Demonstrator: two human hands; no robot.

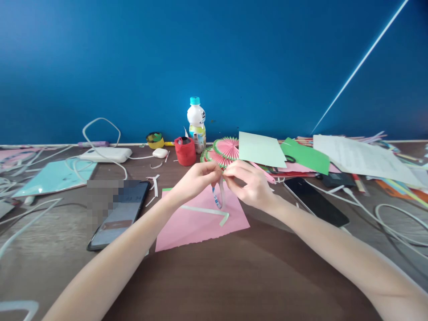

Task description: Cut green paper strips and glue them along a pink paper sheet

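Note:
My left hand [200, 177] and my right hand [249, 183] meet above the middle of the desk, fingertips pinched together. Between them they hold a narrow paper strip [217, 198], white with blue marks, that hangs down in a loop. Both hands are closed on its upper part, and the fingers hide where its ends meet. Below lies a pink sheet [190, 229] with a torn front edge. On that sheet rests a pale folded strip [205, 210]. Just behind my hands are pink and green pleated paper rosettes [227, 149].
A bottle [197, 127] and a red round container [185, 151] stand by the blue wall. Phones lie at left [125, 216] and right [316, 201], among white cables. Paper sheets [261, 149] and a green sheet [306, 156] are piled at back right.

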